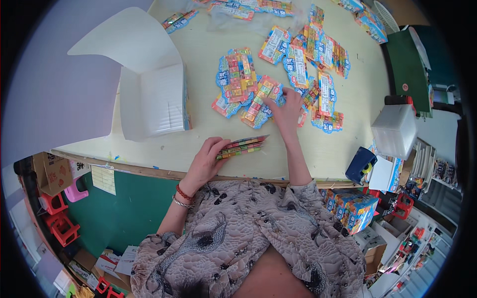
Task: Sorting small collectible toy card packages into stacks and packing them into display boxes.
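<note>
My left hand (204,161) is closed round a small stack of flat candy packs (242,147), held edge-up just above the table near its front edge. My right hand (287,111) reaches to a colourful candy pack (260,103), its thumb on the pack's right side and its fingers bent at the edge. That pack lies among other loose packs. Just left of it, more candy packs (236,74) overlap in a pile. Beyond my right hand several packs (297,65) lie spread, some showing white label backs.
An open white carton (154,99) stands at the left with its flap raised. Clear plastic film (263,22) and more packs lie at the far side. A dark blue tape dispenser (360,165) and a translucent container (395,125) are at the right edge. Filled display boxes (352,211) stand below the table.
</note>
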Demonstrator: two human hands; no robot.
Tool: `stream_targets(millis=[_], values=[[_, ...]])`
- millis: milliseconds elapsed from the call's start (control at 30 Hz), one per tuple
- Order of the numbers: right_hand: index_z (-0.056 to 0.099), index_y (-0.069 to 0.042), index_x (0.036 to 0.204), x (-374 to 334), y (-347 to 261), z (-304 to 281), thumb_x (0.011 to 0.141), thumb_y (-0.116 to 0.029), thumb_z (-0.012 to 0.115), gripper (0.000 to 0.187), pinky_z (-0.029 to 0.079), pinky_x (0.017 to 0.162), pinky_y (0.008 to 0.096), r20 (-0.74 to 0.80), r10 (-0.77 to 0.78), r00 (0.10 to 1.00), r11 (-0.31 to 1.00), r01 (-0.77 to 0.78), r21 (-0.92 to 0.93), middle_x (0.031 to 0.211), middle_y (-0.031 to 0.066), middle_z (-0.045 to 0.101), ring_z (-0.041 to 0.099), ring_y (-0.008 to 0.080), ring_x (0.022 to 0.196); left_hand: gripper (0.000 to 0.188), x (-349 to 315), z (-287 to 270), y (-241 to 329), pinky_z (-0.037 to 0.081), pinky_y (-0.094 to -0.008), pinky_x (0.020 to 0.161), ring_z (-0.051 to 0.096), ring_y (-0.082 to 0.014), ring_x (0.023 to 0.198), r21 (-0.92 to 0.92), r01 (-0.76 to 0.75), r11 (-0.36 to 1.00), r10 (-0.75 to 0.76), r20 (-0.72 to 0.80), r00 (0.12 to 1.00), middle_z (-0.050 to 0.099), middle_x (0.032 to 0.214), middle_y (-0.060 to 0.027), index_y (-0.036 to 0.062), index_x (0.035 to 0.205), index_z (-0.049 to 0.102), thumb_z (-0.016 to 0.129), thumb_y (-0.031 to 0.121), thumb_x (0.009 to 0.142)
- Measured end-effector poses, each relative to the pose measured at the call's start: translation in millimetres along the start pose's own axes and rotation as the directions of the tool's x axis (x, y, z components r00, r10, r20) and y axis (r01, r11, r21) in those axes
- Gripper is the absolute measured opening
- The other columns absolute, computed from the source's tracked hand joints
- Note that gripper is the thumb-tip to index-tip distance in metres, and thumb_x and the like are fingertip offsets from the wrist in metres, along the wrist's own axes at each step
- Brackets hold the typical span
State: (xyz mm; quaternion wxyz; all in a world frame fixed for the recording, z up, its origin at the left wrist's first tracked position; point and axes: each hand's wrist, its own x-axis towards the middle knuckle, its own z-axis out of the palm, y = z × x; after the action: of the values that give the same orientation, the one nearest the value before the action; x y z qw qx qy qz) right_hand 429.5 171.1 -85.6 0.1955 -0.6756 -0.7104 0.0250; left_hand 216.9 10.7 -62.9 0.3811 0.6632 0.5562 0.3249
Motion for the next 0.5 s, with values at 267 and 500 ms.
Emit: stream_targets(millis=[267, 500], values=[[0.066, -0.004, 0.098, 11.2, -12.9, -56.9, 0.086, -0.006, 0.064, 0.013, 0.051, 0.070, 0.0295, 0.207, -0.109, 0.972, 0.565, -0.110, 0.818, 0.085, 0.0067, 0.067, 0.066, 0.0183, 0.077, 0.063, -16.9, 9.7, -21.7, 0.049, -0.0385, 0.088, 0.055, -0.0313, 0.104, -0.013, -0.107, 0.994, 0.107, -0.031, 0.994, 0.051, 0.115, -0.0147, 0.0044, 0.123, 0.046, 0.077, -0.004, 0.068], [0.070, -0.011, 0.102, -4.7, -73.8, -47.5, 0.077, -0.005, 0.064, 0.026, 0.053, 0.077, 0.0368, 0.631, -0.713, 0.307, 0.701, 0.283, 0.654, 0.095, 0.0088, 0.069, 0.067, 0.0284, 0.086, 0.079, -7.6, 14.5, -11.9, 0.044, -0.0392, 0.095, 0.051, -0.0312, 0.108, -0.177, 0.024, 0.984, -0.088, -0.364, 0.927, 0.051, 0.124, -0.0153, 0.0062, 0.136, 0.043, 0.082, 0.006, 0.067]])
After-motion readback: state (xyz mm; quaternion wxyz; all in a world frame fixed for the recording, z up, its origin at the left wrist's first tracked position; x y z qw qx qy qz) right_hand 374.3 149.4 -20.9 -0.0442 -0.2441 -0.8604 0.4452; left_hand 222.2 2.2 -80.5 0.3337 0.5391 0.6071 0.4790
